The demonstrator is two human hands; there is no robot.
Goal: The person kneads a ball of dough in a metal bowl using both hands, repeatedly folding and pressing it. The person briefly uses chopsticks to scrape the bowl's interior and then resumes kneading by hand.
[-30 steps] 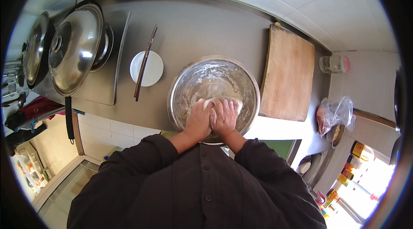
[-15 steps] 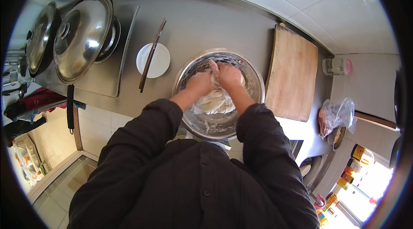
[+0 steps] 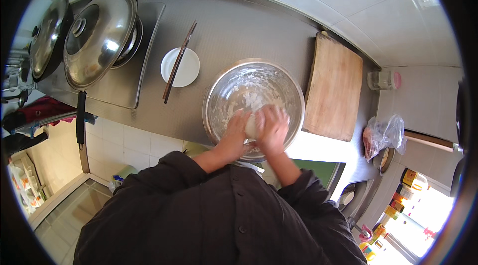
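A wide steel mixing bowl (image 3: 213, 85) sits on the counter before me, its inner wall smeared with flour and bits of dough. Pale dough (image 3: 252, 126) shows between my two hands at the bowl's near side; most of it is hidden by them. From the left, my left hand (image 3: 234, 133) presses on it, fingers together. Curled over the dough from the right is my right hand (image 3: 272, 128), slightly blurred. Loose white flour (image 3: 254, 99) lies in the bowl beyond my fingers.
Left of the bowl, a pair of chopsticks (image 3: 180, 61) rests across a white bowl (image 3: 189, 71). Further left stand lidded pans (image 3: 97, 41) on the stove. To the right are a wooden cutting board (image 3: 334, 88), a glass jar (image 3: 382, 80) and a plastic bag (image 3: 386, 135).
Both hands have come from the far part of the bowl toward me, with the dough between them. The bowl's floury far wall now shows.
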